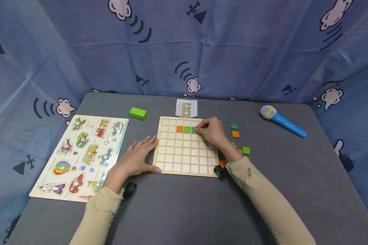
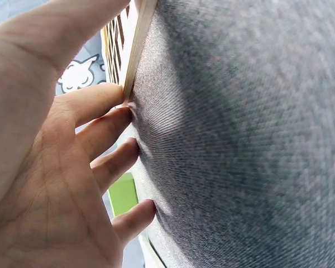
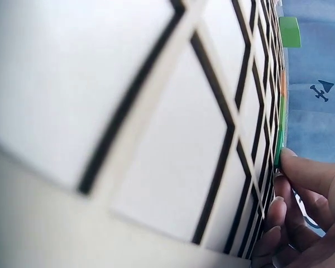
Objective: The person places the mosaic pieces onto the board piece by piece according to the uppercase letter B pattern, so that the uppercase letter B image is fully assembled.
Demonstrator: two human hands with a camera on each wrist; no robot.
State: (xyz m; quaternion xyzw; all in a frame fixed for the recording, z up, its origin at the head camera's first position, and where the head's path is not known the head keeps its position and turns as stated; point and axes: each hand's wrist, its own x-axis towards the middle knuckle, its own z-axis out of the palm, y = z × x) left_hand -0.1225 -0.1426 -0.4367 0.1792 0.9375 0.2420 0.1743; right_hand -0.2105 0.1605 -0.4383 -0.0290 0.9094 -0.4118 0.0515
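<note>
Dark green piece (image 1: 193, 130), right hand (image 1: 213, 131) pinching it, sleeve lettering (image 1: 249, 173) illegible

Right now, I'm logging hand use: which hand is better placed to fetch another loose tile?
Probably the right hand, once done with the dark-green tile: loose tiles lie right of the board; the left hand touches its left edge.

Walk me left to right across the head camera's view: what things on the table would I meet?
Picture puzzle board → green block → wooden grid board → rightmost loose green square → blue microphone.
</note>
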